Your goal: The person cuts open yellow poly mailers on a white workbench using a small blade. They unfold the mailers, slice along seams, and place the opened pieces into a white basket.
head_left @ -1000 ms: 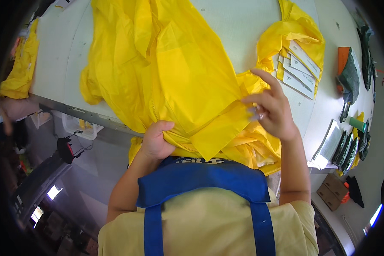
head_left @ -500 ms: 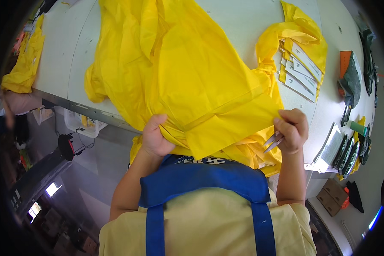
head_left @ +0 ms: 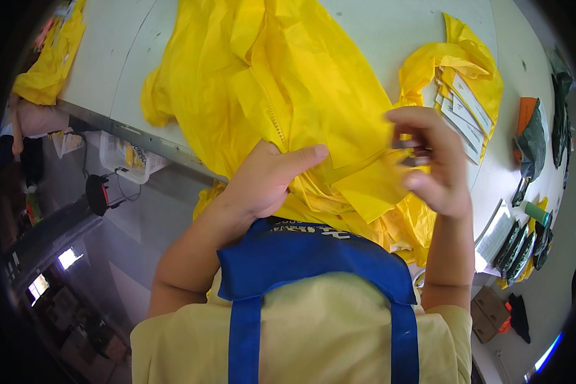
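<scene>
A yellow garment (head_left: 301,70) with a zip spreads over the table and down to my lap. My left hand (head_left: 269,176) grips a fold of it, thumb stretched on top and the other fingers hidden beneath the cloth. My right hand (head_left: 435,160), smeared by motion, is raised over the cloth's right side with its fingers curled. Between those fingers glints a small metal tool (head_left: 414,155), which looks like thread snips; its blades are blurred. Whether the right hand also touches the cloth I cannot tell. A blue apron covers my front.
White printed cards (head_left: 465,121) lie on a bunched yellow piece at the right. Beyond are a grey-and-orange pouch (head_left: 530,137), a green roll (head_left: 535,212) and dark packets (head_left: 515,246). A white basket (head_left: 125,157) hangs below the table edge at left, near another person's arm.
My right hand has let go of the cloth's corner and lifted, tool still in it. My left hand has slid right and up, thumb now over the fabric. The view has shifted slightly.
</scene>
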Action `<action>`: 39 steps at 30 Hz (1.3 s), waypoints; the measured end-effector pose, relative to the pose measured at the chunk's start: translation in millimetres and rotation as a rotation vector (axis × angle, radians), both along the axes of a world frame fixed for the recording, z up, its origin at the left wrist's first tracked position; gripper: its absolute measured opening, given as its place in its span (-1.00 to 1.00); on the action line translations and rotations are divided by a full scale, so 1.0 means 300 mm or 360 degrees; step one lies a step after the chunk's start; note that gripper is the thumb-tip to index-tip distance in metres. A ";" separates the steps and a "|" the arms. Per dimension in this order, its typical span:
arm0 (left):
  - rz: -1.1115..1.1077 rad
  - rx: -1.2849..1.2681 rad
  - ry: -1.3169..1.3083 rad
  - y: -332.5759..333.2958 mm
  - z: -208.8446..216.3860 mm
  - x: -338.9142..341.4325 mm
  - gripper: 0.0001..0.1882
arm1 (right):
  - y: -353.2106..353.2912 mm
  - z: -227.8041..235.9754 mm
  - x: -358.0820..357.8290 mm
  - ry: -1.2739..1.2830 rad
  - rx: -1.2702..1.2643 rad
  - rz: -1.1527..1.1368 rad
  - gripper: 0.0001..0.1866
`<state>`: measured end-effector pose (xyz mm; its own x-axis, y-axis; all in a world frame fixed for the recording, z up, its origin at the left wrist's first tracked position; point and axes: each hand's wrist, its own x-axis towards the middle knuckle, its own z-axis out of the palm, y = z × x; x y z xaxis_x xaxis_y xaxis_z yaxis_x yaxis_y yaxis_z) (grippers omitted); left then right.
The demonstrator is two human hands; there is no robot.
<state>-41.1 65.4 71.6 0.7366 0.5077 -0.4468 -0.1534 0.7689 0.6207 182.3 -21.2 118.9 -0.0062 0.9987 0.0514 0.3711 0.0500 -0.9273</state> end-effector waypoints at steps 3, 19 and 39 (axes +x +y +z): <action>-0.0039 -0.0066 0.0044 0.011 0.001 -0.005 -0.56 | 0.046 -0.043 -0.067 0.0093 -0.0118 0.0300 -0.52; -0.0119 0.0064 0.0081 0.028 0.015 0.008 -0.59 | 0.022 -0.029 -0.065 -0.0425 -0.0036 0.0284 -0.70; -0.0194 -0.0088 0.0057 0.044 0.013 0.008 -0.61 | -0.015 -0.064 -0.069 0.0116 -0.0327 0.0021 -0.73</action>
<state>-38.6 78.7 75.6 0.7745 0.3890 -0.4989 -0.0350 0.8138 0.5801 161.5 -25.6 99.8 -0.0228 0.9881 -0.1523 0.3030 -0.1383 -0.9429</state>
